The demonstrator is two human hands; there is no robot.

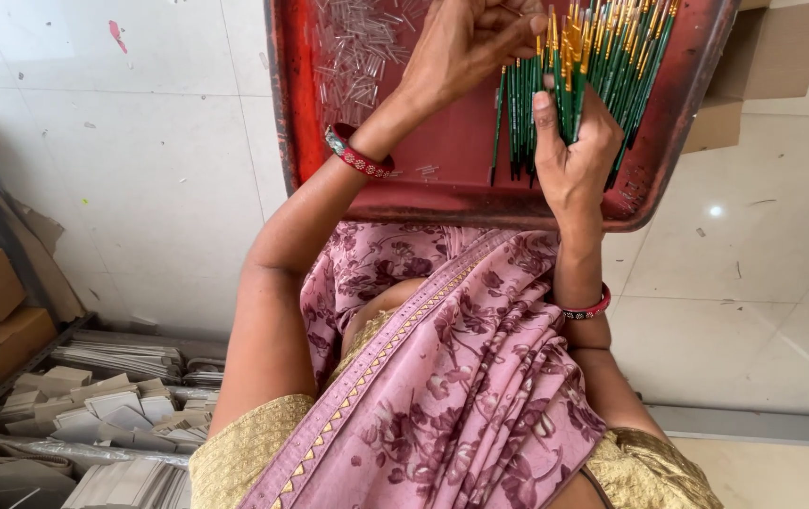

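Top centre of the frame, over the red tray (291, 113), the right hand (574, 155) clasped a bundle of brushes (602, 57), long axes running up-frame. The left hand (470, 42) pinched one tip beside it.

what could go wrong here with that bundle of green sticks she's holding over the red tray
The right hand grips a big bundle of green sticks loosely fanned, so some could slide out onto the red tray. The left hand picking at the yellow tips could knock neighbours loose, perhaps into the clear tubes.
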